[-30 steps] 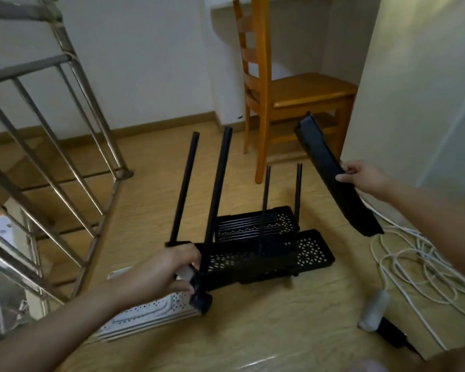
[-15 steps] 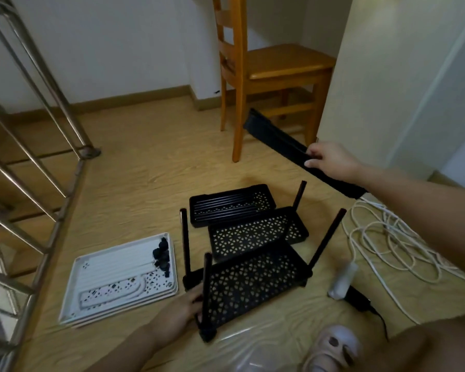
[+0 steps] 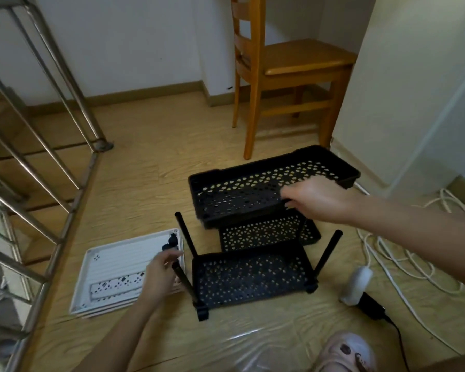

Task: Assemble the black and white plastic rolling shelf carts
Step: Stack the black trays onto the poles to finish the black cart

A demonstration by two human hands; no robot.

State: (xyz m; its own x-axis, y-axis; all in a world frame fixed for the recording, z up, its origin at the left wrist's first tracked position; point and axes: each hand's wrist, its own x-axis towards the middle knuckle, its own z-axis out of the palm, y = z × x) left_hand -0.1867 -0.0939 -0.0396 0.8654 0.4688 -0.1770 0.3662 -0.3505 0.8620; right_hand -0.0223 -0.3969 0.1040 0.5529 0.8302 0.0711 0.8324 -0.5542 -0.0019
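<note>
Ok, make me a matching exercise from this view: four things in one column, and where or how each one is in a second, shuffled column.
Things:
1. raised black tray
2. front-left black pole
3. white trays
4. wooden chair

States:
A. stacked flat on the floor, at the left
B. standing by the back wall
C. held up by the right hand
D. gripped by the left hand

Pairs: 1-C, 2-D, 3-A, 4-B.
</note>
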